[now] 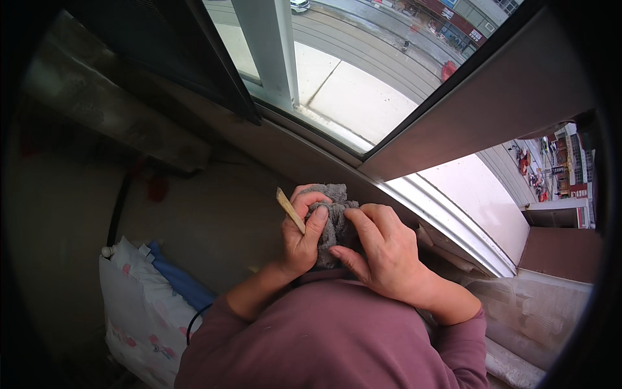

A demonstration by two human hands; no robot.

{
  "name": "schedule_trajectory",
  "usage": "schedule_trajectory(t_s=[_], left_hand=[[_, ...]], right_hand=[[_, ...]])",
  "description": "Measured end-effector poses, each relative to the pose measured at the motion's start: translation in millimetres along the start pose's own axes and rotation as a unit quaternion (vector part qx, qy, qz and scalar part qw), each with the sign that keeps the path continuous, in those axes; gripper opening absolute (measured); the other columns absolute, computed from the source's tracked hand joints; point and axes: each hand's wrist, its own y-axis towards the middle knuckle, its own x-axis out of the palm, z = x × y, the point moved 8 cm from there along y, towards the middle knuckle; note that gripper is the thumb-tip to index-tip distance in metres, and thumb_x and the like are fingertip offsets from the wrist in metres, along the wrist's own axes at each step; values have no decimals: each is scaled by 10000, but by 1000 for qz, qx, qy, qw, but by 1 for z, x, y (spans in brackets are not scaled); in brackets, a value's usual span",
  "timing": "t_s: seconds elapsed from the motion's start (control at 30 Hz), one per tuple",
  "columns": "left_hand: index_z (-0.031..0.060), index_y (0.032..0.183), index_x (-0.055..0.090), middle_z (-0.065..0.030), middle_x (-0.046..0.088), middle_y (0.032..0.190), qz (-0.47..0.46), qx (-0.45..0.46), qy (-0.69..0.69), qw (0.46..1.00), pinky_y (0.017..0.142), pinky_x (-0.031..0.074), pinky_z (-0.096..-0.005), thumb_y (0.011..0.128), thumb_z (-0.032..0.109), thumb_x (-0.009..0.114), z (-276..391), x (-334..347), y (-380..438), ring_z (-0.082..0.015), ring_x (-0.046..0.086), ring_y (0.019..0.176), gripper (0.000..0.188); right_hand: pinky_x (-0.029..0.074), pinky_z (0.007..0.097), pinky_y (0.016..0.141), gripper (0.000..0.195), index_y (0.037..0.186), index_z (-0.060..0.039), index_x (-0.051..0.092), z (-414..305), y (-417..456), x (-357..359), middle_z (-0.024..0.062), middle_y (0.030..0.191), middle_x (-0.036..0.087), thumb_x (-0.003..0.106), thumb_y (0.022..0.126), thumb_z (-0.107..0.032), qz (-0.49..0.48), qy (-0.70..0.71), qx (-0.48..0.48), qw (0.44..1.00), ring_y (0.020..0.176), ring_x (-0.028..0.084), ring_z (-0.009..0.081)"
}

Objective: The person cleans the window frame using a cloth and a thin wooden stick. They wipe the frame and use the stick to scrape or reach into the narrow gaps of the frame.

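Bunched up between my hands, in front of my chest, is a grey cloth (333, 219). My left hand (303, 233) grips its left side, the thumb pressed on the fabric. A thin, flat wooden stick (290, 210) with a worn end also sits in that hand and points up and away. My right hand (388, 243) pinches the cloth's right side near the top with its index finger, the thumb at its lower edge. Part of the cloth is hidden behind the fingers.
Ahead stands a window with a dark frame (362, 158); a white sliding track (452, 223) runs along the sill to the right. A street lies far below outside. A floral cloth cover (141, 311) is at lower left, a sheer curtain (534, 306) at lower right.
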Motion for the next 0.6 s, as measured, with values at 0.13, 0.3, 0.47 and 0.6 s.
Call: schedule_trajectory(t_s=[0.13,0.3,0.47,0.6], left_hand=[[5,1028,519,-101,486,1025,62,8,23,998,860,385,-299,957,110,464,2,-8,-3,-175,474,945,138],[7,1085,474,-72,455,1043,131,-41,-26,990,848,374,-271,990,140,425,-9,-13,-9,-129,429,925,171],[52,1112,480,2,465,952,155,-87,-139,974,761,375,-208,983,159,476,-9,-10,-10,-59,415,839,168],[60,1147,438,-9,461,957,125,-102,-212,964,777,406,-223,925,119,535,-1,-1,-7,-64,447,876,250]], right_hand=[[474,320,589,452,1012,28,590,3,-9,6,127,895,564,741,735,-295,59,-92,-34,993,728,564,252],[457,320,541,328,805,-35,543,-3,-14,22,99,773,542,708,780,-318,1,-56,-33,998,651,552,235],[473,390,541,271,796,-42,477,-8,-10,35,122,733,537,656,827,-244,-71,19,-36,997,631,575,290],[479,434,571,172,885,-12,481,3,-17,37,148,754,538,598,811,-114,-44,93,-23,994,654,574,343]])
